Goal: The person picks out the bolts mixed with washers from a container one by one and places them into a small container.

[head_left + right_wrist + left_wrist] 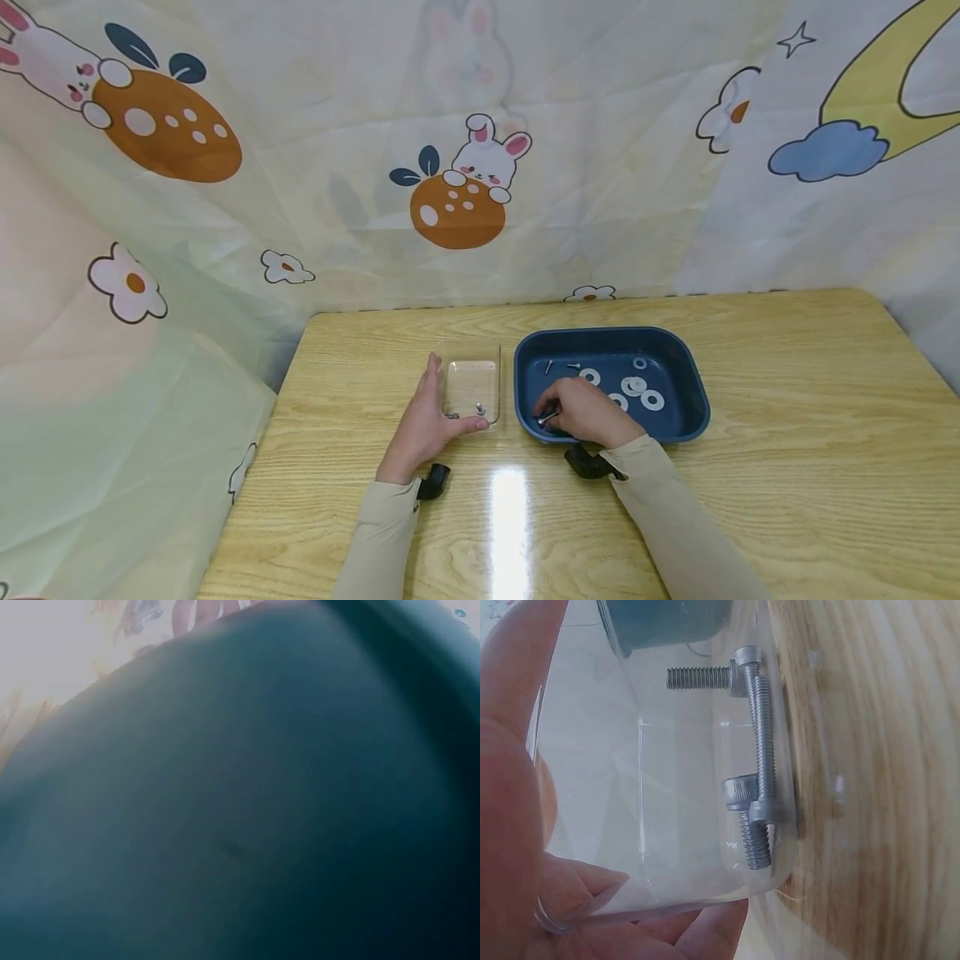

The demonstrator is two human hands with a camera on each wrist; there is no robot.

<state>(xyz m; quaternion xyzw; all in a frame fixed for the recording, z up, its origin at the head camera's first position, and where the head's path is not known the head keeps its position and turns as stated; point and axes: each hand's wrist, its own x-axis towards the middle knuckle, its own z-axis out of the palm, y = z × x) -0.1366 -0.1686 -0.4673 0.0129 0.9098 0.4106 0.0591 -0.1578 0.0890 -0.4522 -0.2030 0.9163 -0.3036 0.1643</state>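
My left hand holds a clear plastic box at its near left corner, fingers along the left side and thumb across the front. Several socket-head bolts lie in that box, long and short ones together in the left wrist view. Inside a dark blue bin, my right hand reaches down at the near left, pinching a silver bolt in its fingertips. The bin's wall fills most of the right wrist view and hides most of that hand.
White flat washers lie around the bin's middle and right. Two small bolts are near its back left. Both containers stand side by side on a wooden table, with a printed cloth hanging behind it.
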